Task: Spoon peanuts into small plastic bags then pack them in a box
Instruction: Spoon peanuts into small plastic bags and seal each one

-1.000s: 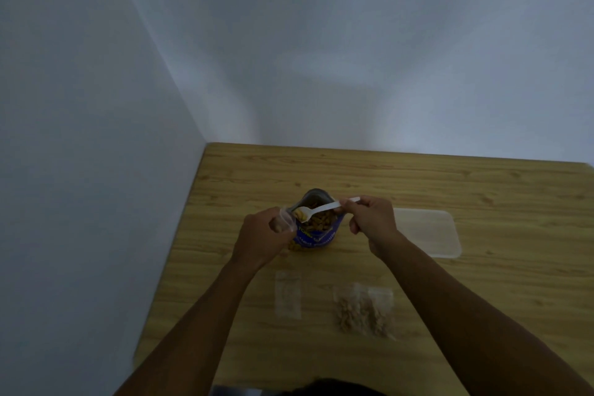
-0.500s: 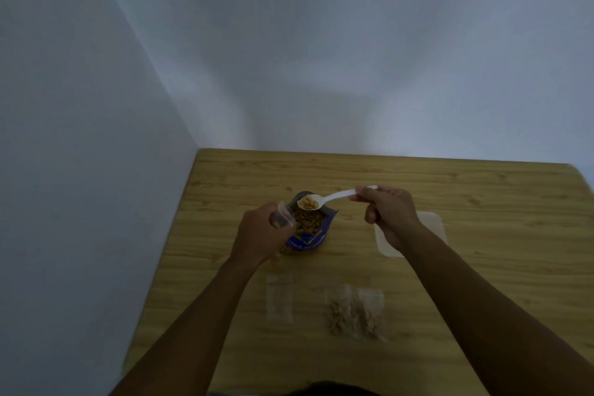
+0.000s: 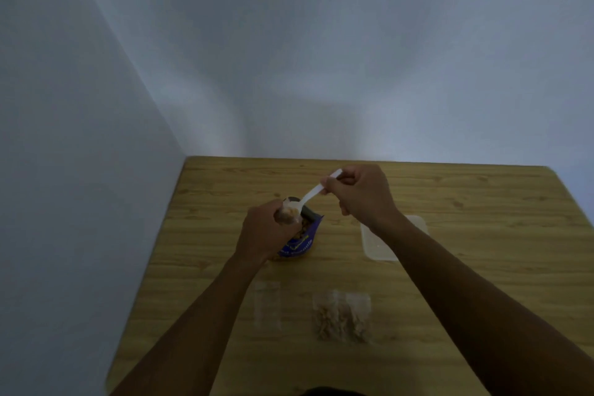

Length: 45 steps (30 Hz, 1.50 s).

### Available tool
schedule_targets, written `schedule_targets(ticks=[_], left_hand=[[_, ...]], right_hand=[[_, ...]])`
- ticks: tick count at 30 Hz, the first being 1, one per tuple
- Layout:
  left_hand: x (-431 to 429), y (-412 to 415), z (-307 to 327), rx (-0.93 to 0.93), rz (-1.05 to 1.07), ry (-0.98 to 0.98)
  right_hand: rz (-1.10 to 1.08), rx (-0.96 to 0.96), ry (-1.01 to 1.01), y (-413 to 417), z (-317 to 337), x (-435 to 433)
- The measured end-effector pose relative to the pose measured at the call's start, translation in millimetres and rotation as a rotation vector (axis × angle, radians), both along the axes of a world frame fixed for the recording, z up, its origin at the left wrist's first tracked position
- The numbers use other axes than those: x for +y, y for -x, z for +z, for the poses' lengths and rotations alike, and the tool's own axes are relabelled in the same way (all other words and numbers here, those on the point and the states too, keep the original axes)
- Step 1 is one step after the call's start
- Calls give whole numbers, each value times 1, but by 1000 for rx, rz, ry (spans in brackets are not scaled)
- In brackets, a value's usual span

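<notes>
My left hand (image 3: 265, 233) grips a small clear plastic bag (image 3: 287, 215) with peanuts in it, held in front of the open blue peanut packet (image 3: 302, 241). My right hand (image 3: 361, 194) holds the white plastic spoon (image 3: 310, 194) by its handle, tilted down so the bowl rests at the bag's mouth. Two filled small bags (image 3: 341, 317) lie side by side on the wooden table (image 3: 466, 202) near me. An empty small bag (image 3: 266, 304) lies to their left. A clear plastic box (image 3: 376, 241) sits right of the packet, partly hidden by my right forearm.
The table stands in a corner, with a wall along its left edge and another along its far edge. Bare wood stretches to the right of the box and behind the packet.
My right hand lifted the loaded spoon out of the packet, carried it left and tipped its bowl into the small bag in my left hand. The view shifted a little.
</notes>
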<state>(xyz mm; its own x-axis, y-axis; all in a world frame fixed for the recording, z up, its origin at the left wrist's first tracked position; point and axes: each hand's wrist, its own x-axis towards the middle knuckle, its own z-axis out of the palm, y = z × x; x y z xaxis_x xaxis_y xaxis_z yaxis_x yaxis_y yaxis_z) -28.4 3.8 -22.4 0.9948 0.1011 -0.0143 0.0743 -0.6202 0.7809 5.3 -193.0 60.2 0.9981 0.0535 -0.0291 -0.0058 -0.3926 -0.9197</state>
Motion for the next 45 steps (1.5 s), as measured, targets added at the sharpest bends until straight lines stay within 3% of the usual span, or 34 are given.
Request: schedule_targets(ticks=[7, 12, 16, 21, 23, 26, 29, 33, 36, 40, 45], left_hand=[[-6, 0, 5, -47, 8, 15], [1, 6, 2, -25, 91, 65], [11, 14, -1, 100, 103, 189], [12, 28, -5, 321, 79, 647], [11, 32, -7, 330, 113, 749], [8, 37, -9, 281, 114, 654], [0, 43, -9, 191, 91, 525], [-17, 52, -7, -23, -48, 416], [-28, 61, -12, -42, -124, 373], [-54, 76, -34, -4, -137, 334], [-85, 99, -67, 192, -65, 291]], right_hand=[[353, -258, 281, 0, 25, 19], [247, -305, 192, -6, 38, 2], [-12, -198, 144, -8, 4, -8], [35, 69, 207, 19, -62, 2], [-22, 104, 253, 26, -74, 8], [-200, -44, 370, 37, -75, 11], [-69, -140, 231, 56, -63, 15], [85, -43, 75, 75, -66, 10], [62, 23, -75, 81, -78, -9], [-43, 268, -270, 95, -104, -38], [-123, 393, -124, 121, -140, -64]])
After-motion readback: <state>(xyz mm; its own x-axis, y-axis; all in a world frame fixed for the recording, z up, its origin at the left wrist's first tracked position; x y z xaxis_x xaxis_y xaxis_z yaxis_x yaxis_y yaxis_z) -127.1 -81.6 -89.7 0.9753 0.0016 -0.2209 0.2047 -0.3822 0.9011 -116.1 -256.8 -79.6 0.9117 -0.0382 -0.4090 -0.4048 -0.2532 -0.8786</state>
